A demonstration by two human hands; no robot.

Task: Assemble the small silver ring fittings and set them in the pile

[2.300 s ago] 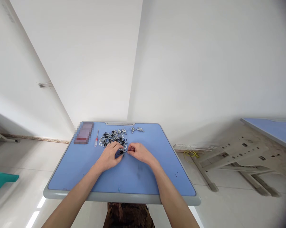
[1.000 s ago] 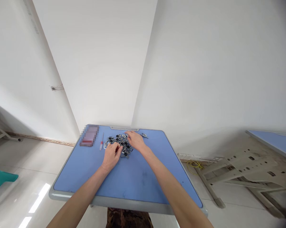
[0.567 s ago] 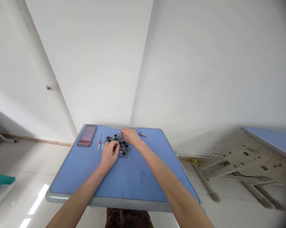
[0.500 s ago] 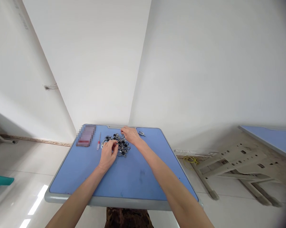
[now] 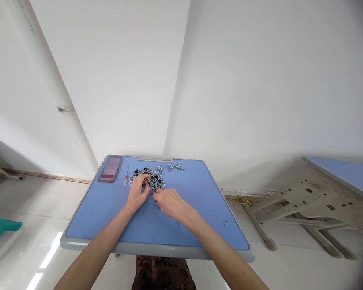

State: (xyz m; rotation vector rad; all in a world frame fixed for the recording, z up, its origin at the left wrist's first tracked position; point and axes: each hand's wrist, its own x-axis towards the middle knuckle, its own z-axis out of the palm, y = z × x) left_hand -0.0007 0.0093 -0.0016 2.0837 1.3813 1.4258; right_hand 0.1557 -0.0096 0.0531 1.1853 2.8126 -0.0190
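A heap of small silvery metal parts with black round pieces (image 5: 155, 181) lies on the blue desk top (image 5: 127, 229). At the heap's left front edge is my left hand (image 5: 137, 192), its fingers curled together; what they pinch, if anything, is too small to make out. My right hand (image 5: 170, 202) rests at the near side of the heap, thumb and fingertips closed on a small metal part that the fingers mostly cover. Behind the heap, a few similar metal pieces (image 5: 171, 167) lie apart from it. Left of the heap lies a screwdriver (image 5: 126, 177) with a red and clear handle.
A blurred-out flat rectangular object (image 5: 110, 169) lies at the desk's back left corner. White walls (image 5: 124, 80) stand behind the desk. To the right is another desk (image 5: 344, 173) with a yellow cord (image 5: 243, 201) near its legs; a green stool (image 5: 3, 227) is at left.
My right hand has come from behind the heap to its near side and closed on a small metal part. A metal piece now lies behind the heap. My left hand stays beside the heap.
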